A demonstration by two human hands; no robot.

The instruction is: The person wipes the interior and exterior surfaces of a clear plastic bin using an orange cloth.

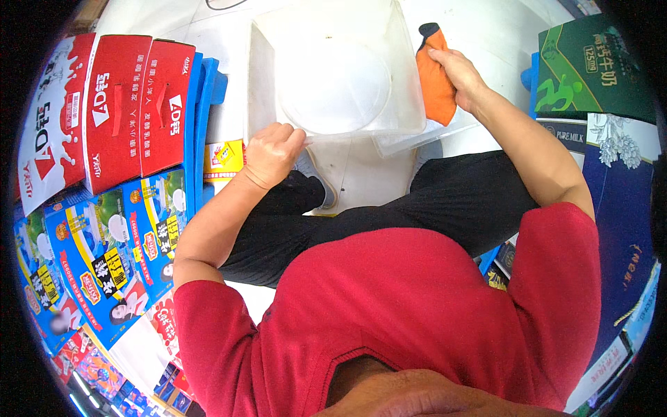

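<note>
A translucent plastic bin (333,68) stands on the floor in front of me, its open side showing. My left hand (275,154) is closed over the near left corner of its rim. In my right hand (458,73) is an orange cloth (435,88) with a dark end, held beside the bin's right wall. Partly beneath the bin's near right corner lies a flat translucent plastic piece (448,133), perhaps a lid.
Red and white drink cartons (117,109) stand at left, above blue cartons (104,260), beside blue plastic supports (208,88). A yellow box (224,156) is near my left wrist. Green (589,73) and dark blue cartons (617,208) line the right side.
</note>
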